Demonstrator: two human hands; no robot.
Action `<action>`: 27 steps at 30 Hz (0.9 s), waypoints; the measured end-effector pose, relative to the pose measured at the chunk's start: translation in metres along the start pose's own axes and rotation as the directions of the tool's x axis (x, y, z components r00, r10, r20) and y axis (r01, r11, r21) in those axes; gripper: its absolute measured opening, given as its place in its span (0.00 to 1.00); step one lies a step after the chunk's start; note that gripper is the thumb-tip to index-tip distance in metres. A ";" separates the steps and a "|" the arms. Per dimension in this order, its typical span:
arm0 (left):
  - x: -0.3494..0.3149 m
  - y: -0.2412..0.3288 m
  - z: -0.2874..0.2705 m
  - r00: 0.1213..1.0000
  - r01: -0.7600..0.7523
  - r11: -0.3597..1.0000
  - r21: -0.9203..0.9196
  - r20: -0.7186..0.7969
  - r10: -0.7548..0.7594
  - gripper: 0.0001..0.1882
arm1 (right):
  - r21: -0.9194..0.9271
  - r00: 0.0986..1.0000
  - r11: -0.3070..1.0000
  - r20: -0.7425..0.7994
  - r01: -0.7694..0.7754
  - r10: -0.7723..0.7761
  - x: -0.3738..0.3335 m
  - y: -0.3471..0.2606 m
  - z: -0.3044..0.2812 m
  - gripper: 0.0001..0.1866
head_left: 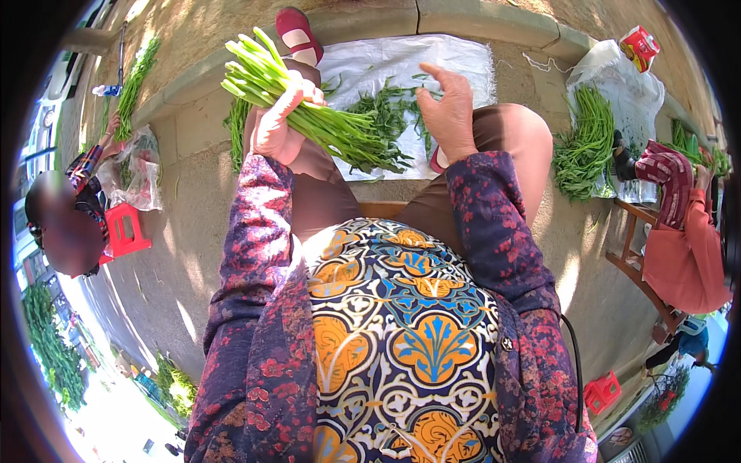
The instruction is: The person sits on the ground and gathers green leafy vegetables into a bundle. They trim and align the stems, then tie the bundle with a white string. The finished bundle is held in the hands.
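Stalks of leafy greens (340, 130) hang in one thick bundle above the left knee, pale butt ends pointing up and left, leafy tips reaching right and down over the edge of a white woven sheet (467, 62). Through the head camera I see the left hand (279, 130) wrapped around the bundle near its middle, fingers curled over the stems and pressed against them. I have the right hand (449, 112) a little apart from the leafy tips, holding nothing that I can make out; its foremost digits are bent and spread, with a gap between them, while I cannot tell how the others lie. Below both hands, loose dark green leaves (386, 108) are scattered on the sheet, and a dark red shoe (296, 32) rests at its upper left corner. More greens (238, 131) show beside the left knee. Farther right, I make out a heap of long-stemmed greens (590, 139) on translucent plastic (647, 89), with a red carton (639, 48) beyond, near a seated person in a coral jacket (683, 258). Far left, a red plastic stool (126, 231) stands beside another person.
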State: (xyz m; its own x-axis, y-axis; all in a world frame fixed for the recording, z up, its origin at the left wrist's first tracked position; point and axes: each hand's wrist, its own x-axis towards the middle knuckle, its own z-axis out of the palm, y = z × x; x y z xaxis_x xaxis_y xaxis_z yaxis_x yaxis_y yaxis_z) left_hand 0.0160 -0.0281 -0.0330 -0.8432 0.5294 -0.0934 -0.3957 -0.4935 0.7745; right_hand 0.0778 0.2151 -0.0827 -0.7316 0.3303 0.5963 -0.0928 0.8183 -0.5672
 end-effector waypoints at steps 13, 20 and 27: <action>0.003 -0.007 0.013 0.996 0.066 0.992 0.106 -0.060 -0.060 0.11 | 0.481 0.522 0.414 0.853 -0.773 -0.016 -0.005 -0.040 -0.021 0.11; -0.001 -0.014 0.000 0.994 0.099 0.982 0.163 -0.065 -0.089 0.13 | 0.576 0.674 0.627 0.731 -0.525 -0.107 -0.010 -0.044 -0.015 0.14; 0.006 -0.013 -0.015 0.989 0.145 0.979 0.144 0.019 -0.149 0.14 | 0.533 0.788 0.752 0.615 -0.389 -0.028 -0.024 -0.050 0.013 0.10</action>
State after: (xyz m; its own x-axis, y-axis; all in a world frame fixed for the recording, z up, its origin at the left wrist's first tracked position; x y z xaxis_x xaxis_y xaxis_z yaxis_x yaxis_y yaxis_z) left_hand 0.0102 -0.0292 -0.0529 -0.7680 0.6097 -0.1960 -0.4569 -0.3073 0.8348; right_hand 0.0911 0.1605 -0.0755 -0.9893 -0.0514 0.1364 -0.1447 0.2359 -0.9609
